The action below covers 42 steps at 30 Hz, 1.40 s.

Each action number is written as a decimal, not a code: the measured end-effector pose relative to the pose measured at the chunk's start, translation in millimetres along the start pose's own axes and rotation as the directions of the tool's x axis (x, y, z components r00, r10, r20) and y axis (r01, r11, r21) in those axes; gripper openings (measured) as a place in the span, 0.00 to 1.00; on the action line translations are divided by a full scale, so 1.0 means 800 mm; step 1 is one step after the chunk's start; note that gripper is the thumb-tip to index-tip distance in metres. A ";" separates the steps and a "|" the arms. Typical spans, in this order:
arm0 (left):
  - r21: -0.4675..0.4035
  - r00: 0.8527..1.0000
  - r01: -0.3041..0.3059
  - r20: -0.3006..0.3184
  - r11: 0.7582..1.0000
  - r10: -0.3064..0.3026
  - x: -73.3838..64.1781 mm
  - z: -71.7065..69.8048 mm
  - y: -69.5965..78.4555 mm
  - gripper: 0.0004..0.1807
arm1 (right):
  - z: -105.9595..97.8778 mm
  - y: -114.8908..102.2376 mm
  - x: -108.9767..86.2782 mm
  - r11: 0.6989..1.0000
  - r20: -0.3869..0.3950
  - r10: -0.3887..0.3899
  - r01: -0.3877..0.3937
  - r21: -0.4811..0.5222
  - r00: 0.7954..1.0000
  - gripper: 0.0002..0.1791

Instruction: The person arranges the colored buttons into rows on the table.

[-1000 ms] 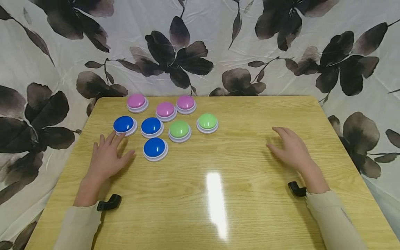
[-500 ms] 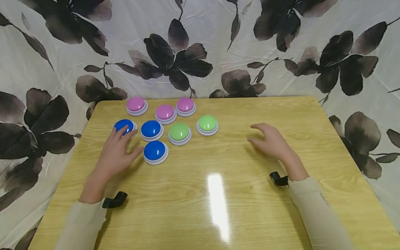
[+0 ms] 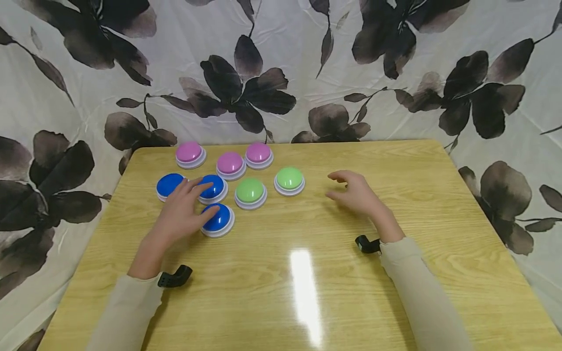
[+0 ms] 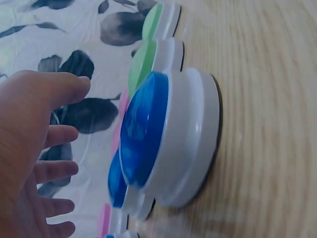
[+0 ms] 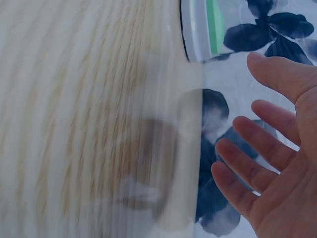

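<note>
Hands [image 3: 179, 214] [image 3: 357, 195] hover with fingers [image 4: 57, 170] parted, the left above blue buttons [image 3: 219, 222].

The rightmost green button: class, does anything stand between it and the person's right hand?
Nothing visible does: in the head view, only tabletop shows between the right hand and that green button. The other green button lies beyond.

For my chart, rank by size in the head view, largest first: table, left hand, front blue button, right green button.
1. Table
2. Left hand
3. Front blue button, right green button: near alike; nearness to the camera leaves their order unsure.
</note>
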State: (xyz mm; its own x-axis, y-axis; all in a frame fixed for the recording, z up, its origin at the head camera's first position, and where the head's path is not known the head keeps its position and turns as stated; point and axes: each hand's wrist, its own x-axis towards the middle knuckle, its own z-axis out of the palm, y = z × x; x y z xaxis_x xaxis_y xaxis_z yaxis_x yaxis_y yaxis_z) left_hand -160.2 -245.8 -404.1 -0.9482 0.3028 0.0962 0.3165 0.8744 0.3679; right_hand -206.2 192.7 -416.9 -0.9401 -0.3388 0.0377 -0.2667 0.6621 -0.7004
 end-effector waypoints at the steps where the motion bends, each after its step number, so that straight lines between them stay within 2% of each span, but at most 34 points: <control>1: -0.001 1.000 0.003 0.004 1.000 -0.003 0.002 0.001 0.002 0.40 | 0.002 -0.002 0.004 1.000 0.004 0.001 -0.001 0.008 1.000 0.29; 6: -0.005 1.000 -0.004 0.017 1.000 0.004 0.014 0.004 0.011 0.38 | 0.013 -0.011 0.021 0.999 0.015 0.002 -0.002 0.038 1.000 0.30; 13: -0.033 0.998 -0.060 0.027 0.998 0.061 0.037 0.017 0.027 0.34 | 0.020 -0.020 0.039 0.996 -0.005 0.005 -0.005 0.089 1.000 0.30; 22: -0.064 0.997 -0.069 0.023 0.996 0.071 0.063 0.026 0.044 0.35 | 0.034 -0.026 0.058 0.989 -0.027 0.005 -0.001 0.147 1.000 0.33; 30: -0.127 0.997 -0.020 0.072 0.992 0.029 0.086 0.039 0.060 0.36 | 0.045 -0.017 0.070 0.974 -0.016 0.047 -0.042 0.222 0.999 0.33; 33: -0.146 0.997 -0.006 0.070 0.989 0.017 0.097 0.042 0.068 0.36 | 0.049 -0.015 0.074 0.968 -0.011 0.061 -0.056 0.244 0.998 0.34; 42: -0.248 0.992 0.028 0.127 0.968 0.003 0.130 0.053 0.090 0.35 | 0.058 -0.006 0.084 0.965 0.018 0.091 -0.092 0.244 0.996 0.35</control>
State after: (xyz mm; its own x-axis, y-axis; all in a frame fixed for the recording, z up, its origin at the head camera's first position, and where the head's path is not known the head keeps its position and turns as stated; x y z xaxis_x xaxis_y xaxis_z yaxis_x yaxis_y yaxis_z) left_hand -234.9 -135.5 -406.6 -0.9359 0.3515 -0.0211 0.2727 0.7615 0.5880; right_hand -258.0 135.7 -443.8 -0.9564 -0.2894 -0.0389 -0.1187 0.5070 -0.8538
